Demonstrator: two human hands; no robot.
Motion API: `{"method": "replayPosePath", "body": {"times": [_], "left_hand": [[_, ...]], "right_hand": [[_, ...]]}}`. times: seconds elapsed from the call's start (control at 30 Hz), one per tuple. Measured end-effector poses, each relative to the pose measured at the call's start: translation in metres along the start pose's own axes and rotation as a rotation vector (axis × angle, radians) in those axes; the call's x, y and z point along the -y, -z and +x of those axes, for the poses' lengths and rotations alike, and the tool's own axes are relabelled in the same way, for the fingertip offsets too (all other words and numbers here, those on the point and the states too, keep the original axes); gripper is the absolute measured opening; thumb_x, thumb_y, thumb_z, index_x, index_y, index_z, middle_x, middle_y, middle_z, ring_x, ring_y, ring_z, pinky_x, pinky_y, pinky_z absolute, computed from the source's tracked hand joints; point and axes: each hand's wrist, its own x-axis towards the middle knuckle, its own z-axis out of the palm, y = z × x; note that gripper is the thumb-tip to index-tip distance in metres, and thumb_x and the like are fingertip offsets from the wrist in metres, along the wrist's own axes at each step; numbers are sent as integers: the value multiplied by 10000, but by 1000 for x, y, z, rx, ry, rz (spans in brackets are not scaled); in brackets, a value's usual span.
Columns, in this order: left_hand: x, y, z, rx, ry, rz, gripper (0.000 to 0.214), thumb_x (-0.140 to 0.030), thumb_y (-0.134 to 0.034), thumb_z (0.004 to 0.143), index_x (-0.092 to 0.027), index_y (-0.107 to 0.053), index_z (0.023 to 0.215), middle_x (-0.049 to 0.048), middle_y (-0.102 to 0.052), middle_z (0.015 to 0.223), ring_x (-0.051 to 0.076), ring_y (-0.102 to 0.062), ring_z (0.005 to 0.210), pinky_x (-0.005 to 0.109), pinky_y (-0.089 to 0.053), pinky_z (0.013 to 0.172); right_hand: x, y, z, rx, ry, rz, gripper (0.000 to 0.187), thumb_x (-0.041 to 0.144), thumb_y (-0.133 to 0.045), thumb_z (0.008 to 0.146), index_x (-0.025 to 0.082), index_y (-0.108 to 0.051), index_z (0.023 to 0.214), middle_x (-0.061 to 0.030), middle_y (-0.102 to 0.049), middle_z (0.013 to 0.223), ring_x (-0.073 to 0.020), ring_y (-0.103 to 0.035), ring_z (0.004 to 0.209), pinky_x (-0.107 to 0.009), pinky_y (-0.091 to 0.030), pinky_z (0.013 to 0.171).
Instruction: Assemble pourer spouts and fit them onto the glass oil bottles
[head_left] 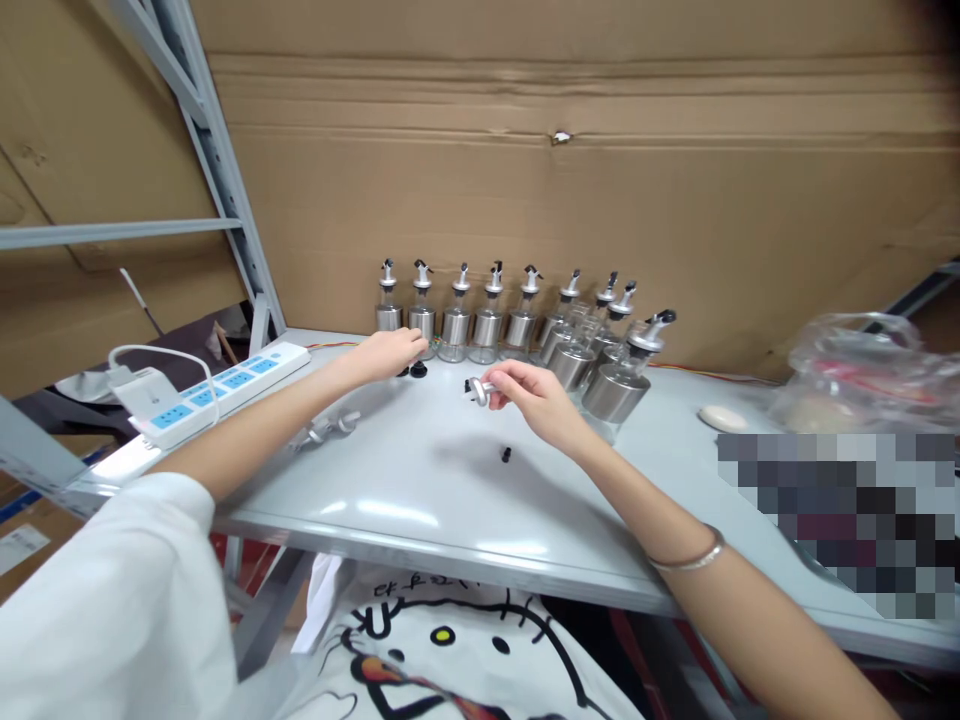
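My right hand (531, 398) pinches a silver pourer top (480, 390) with a dark tip between thumb and fingers, above the table. At the back left, my left hand (397, 350) has its fingers bent down together beside a black stopper (418, 369); what they hold, if anything, is hidden. Another dark piece shows partly under that hand. A small black part (506, 455) lies in front of my right hand. Loose silver pourer tops (324, 428) rest beside my left forearm. Several glass-and-steel oil bottles (487, 325) with pourers stand in a row behind both hands.
A larger group of bottles (616, 385) stands right of my right hand. A white power strip (225, 390) with a plugged-in adapter lies at the left. Rightward are a pale oval object (721, 418) and a clear plastic bag (862, 375). Cardboard (525, 200) backs the grey table (390, 490).
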Motion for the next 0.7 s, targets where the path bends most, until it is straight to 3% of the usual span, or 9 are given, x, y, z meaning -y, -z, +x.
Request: {"method": "replayPosePath", "body": {"times": [0.2, 0.47, 0.7], "left_hand": [[17, -17, 21, 93, 19, 88, 233, -21, -405, 861, -111, -610, 926, 151, -637, 1004, 231, -582, 999, 279, -419, 765], [24, -28, 14, 161, 119, 71, 214, -140, -391, 911, -87, -590, 966, 180, -643, 1047, 239, -607, 997, 274, -442, 757], [13, -17, 9, 192, 145, -21, 209, -198, -399, 904, -73, -541, 995, 170, -644, 997, 218, -647, 844, 252, -429, 664]], "right_hand": [[2, 0, -2, 25, 16, 4, 366, 518, -518, 828, 163, -592, 787, -21, -590, 659, -139, -549, 638, -290, -432, 668], [6, -1, -3, 38, 27, -50, 350, 484, -493, 856, 161, -605, 781, -23, -605, 653, -143, -564, 649, -289, -431, 671], [7, -1, -3, 8, 22, -53, 369, 502, -502, 848, 157, -604, 766, -21, -605, 640, -142, -571, 651, -287, -432, 677]]}}
